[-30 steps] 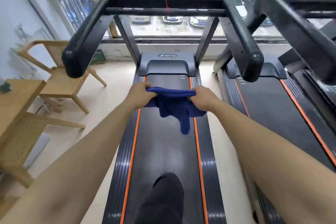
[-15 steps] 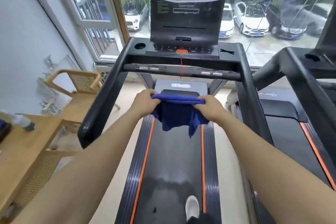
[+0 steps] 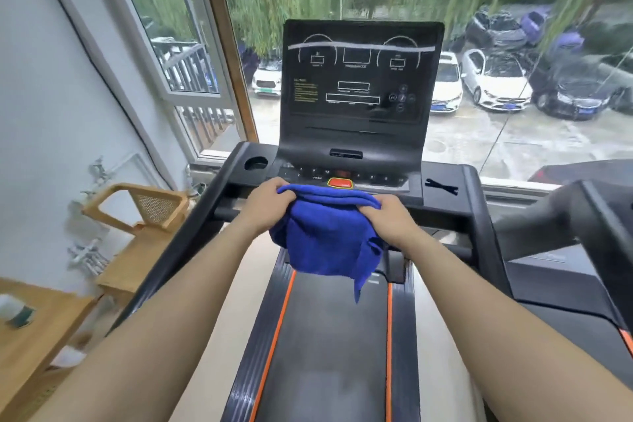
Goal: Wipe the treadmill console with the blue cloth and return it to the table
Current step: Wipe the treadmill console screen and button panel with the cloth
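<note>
Blue cloth raised nearer console, both hands' grips closed on it

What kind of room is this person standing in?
Probably a small gym or fitness room. The person stands on a treadmill with a tall console, and part of a second machine sits alongside on the right. Both hands hold a blue cloth; a big window overlooks parked cars.
</note>
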`<state>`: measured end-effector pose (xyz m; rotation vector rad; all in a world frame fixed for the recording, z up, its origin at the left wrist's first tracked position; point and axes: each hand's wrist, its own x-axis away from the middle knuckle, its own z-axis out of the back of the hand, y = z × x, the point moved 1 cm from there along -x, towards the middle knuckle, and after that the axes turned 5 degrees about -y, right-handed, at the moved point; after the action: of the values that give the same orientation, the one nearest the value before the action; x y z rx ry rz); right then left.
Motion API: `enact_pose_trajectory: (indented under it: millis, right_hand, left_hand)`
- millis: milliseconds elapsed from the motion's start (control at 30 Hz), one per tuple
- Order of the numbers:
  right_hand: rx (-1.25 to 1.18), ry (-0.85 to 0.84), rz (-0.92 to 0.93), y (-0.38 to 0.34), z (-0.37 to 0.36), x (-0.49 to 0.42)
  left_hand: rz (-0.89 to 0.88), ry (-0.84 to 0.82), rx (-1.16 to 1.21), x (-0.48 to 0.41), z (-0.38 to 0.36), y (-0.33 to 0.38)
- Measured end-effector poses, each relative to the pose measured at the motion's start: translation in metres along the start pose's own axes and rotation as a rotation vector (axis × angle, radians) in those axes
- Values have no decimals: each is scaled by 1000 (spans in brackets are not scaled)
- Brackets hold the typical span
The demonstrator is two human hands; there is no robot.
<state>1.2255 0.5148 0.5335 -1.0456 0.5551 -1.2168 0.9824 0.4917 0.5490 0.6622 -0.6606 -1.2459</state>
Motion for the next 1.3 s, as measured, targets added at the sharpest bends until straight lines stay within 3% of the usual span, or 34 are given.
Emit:
enact_pose_trajectory:
  millis: [400,633,867,967,1133,1300]
  right_hand:
    - [-146,-118,19,-43,35,-186]
    - [-284,110,-54,-56,42,-279]
    - [-332,186,55,-63,48,-326]
    - [-358,245,115,-77,51,-347]
    - [-222,460,311,-126,64,-394]
    - [32,711,471,-181,76,-453]
  left_hand:
    - [-100,-65,334,-213,21,22]
    - [-202,68,215,-332,53,16]
    - [-210,-66,541,-386,69,22]
    - [-206,91,620,-403,72,28]
    - [-346,421,382,-431,78,64]
    - [-511,616,184,-479,78,109]
